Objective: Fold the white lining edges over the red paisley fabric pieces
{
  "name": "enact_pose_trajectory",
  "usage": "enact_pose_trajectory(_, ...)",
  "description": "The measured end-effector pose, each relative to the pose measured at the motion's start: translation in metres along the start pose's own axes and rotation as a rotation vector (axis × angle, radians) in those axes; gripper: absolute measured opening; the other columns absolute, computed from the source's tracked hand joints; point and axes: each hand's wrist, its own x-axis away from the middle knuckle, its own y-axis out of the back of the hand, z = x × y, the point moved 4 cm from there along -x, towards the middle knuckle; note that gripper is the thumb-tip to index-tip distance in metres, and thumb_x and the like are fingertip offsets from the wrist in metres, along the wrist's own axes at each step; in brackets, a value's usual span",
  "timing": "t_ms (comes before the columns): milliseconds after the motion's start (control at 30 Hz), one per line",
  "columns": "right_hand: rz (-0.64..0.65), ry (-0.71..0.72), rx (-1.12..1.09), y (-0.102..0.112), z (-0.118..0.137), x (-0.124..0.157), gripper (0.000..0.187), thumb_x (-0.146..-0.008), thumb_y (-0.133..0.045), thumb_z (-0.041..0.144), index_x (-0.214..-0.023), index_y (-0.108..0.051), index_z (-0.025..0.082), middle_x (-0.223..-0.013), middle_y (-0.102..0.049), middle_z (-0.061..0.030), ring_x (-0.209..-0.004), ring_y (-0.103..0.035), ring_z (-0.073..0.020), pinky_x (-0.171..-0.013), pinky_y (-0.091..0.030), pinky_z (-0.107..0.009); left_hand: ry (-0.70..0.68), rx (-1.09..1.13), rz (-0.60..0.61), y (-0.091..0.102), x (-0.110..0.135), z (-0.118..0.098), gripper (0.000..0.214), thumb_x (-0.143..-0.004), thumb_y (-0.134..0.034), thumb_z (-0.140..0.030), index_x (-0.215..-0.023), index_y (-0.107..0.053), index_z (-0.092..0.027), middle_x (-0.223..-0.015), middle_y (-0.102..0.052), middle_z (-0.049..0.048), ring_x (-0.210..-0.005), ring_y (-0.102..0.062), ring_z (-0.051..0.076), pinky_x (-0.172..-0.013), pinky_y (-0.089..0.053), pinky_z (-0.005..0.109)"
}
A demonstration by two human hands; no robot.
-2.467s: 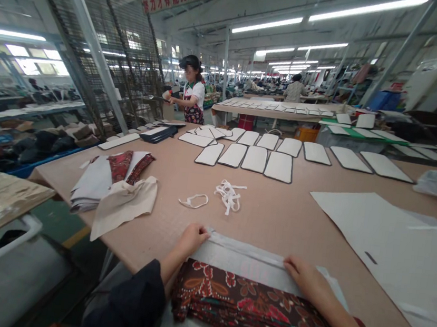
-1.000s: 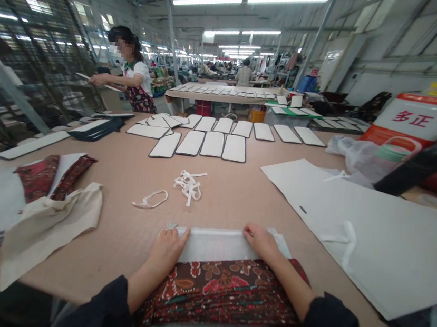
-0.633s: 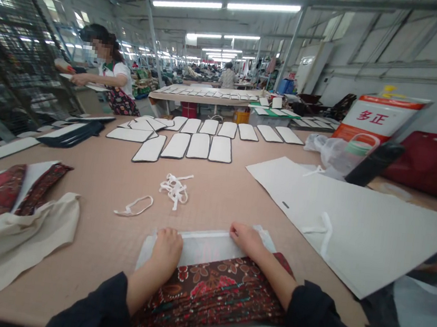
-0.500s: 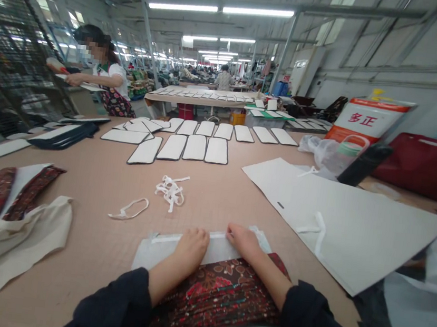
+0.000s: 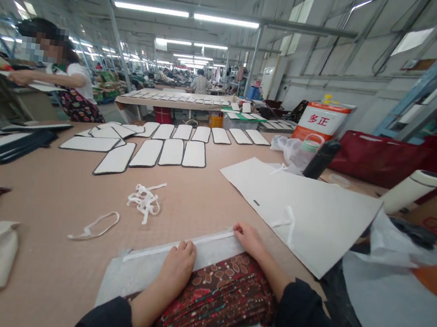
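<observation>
A translucent plastic zip bag (image 5: 125,276) lies in front of me at the table's near side, its white zip edge running slantwise up to the right. Dark red-brown patterned cloth (image 5: 221,302), stacked in folds, fills its lower part. My right hand (image 5: 248,239) is closed in a pinch on the right end of the zip edge. Farther left, my left hand (image 5: 177,267) rests on the bag just below the zip strip, its fingers curled against the plastic; its fingertips are partly hidden.
Beyond the bag lie white tangled straps (image 5: 145,199) and a loose strap loop (image 5: 97,227). White dark-edged panels (image 5: 172,152) stand in rows behind. To the right are a large pale board (image 5: 301,205), a black bottle (image 5: 321,159) and a white flask (image 5: 414,193). A co-worker (image 5: 72,87) stands far left.
The view has turned right, so the table's things sit farther left. My hands are wider apart, the right one now at the zip edge's end. The bag's top edge slants more.
</observation>
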Motion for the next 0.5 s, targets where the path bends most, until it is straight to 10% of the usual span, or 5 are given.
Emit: enact_pose_trajectory(500,0.028,-0.053,0.162,0.001,0.012,-0.002,0.015,-0.075,-0.050,0.009,-0.087,-0.054,0.017,-0.081,-0.060,-0.0009,-0.072,-0.052,-0.0115,-0.062,-0.031,-0.020,0.002,0.000,-0.002,-0.003,-0.001,0.000,0.030,-0.084,-0.034,-0.007,-0.107,-0.053,-0.010,-0.107,-0.053,0.0132,-0.096,-0.050,0.024,-0.077,-0.046,0.036)
